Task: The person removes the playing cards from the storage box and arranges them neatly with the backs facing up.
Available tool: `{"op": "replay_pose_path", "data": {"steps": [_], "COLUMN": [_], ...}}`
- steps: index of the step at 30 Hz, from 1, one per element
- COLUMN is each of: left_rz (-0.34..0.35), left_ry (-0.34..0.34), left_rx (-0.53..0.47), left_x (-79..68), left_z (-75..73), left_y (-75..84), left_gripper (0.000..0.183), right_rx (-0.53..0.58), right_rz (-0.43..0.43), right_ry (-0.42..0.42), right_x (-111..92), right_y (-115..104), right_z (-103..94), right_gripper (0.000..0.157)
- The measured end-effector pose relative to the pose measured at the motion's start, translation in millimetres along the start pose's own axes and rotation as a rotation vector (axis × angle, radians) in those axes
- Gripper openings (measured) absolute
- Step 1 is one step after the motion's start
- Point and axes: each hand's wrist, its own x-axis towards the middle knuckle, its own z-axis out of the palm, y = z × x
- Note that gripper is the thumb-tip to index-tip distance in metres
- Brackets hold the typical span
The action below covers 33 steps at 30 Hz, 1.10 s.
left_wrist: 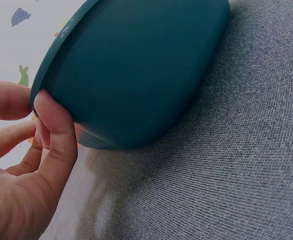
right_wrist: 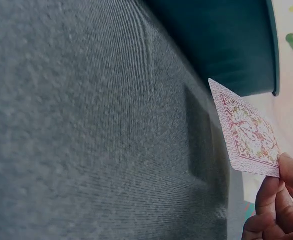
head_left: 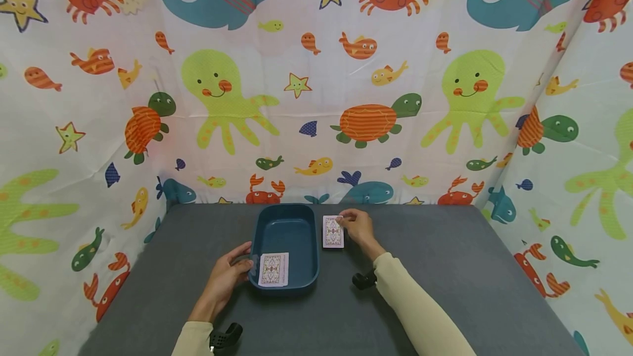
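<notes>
A dark teal plastic tray [head_left: 312, 235] with rounded corners stands on the grey cloth. At its left rim my left hand [head_left: 225, 278] pinches the edge between thumb and fingers; the left wrist view shows the grip on the tray's wall [left_wrist: 131, 75]. Inside the tray, at the near left, lie some playing cards [head_left: 273, 270] with patterned backs up. My right hand [head_left: 359, 228] pinches a playing card [head_left: 333, 233] by its right edge. In the right wrist view this card [right_wrist: 251, 135] is raised above the cloth, its shadow beneath, beside the tray.
The grey cloth surface [head_left: 420, 268] spreads around the tray. A white curtain [head_left: 316, 109] printed with sea animals hangs behind and on both sides. Each wrist carries a black band [head_left: 364, 279].
</notes>
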Motion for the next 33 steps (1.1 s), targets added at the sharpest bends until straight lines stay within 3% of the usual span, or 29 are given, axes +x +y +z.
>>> {"op": "replay_pose_path", "data": {"steps": [14,33], "left_rz": [0.000,0.012], "left_ry": [0.000,-0.007], "left_rx": [0.000,0.014], "left_x": [0.9,-0.9], "left_z": [-1.2,-1.5], "left_y": [0.1,-1.8], "left_gripper": [0.053,0.052], "right_rx": [-0.089,-0.201], "right_rz": [-0.024,-0.030], "right_ry": [-0.021,-0.034], "right_x": [20,29], "right_y": [6,13], "right_z": [10.4,17.8], "right_gripper": [0.016,0.018]}}
